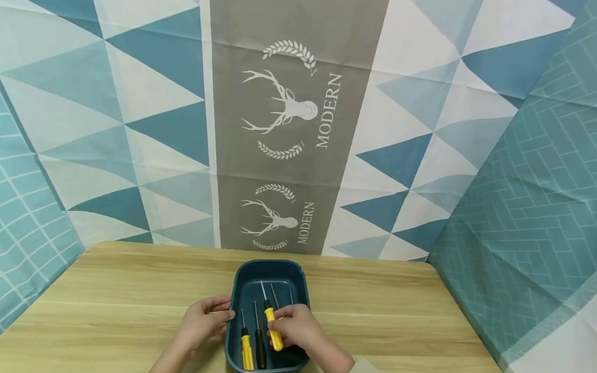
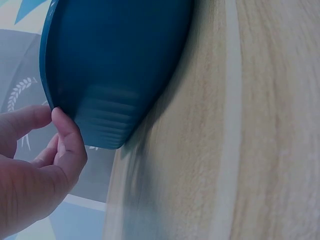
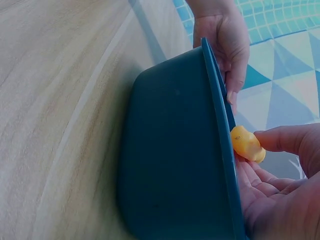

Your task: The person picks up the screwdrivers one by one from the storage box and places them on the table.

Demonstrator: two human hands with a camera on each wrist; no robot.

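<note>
A dark blue plastic bin [image 1: 237,297] stands on the wooden table, with several screwdrivers lying in it. My left hand [image 1: 205,324] pinches the bin's left rim between thumb and finger, as the left wrist view also shows. Over the bin's right half, my right hand [image 1: 296,327] holds a yellow-handled screwdriver [image 1: 273,329] by its handle, the shaft pointing away. To its left lie a black-handled screwdriver [image 1: 260,349] and another yellow-handled screwdriver [image 1: 247,350]. Two more thin shafts show beyond the right hand; their handles are hidden by it.
The light wood table [image 1: 397,329] extends to both sides of the bin. Behind it hangs a patterned cloth [image 1: 289,163] with triangles and deer heads. Tiled-pattern cloth [image 1: 10,203] covers the left side, and a green herringbone cloth [image 1: 537,224] covers the right.
</note>
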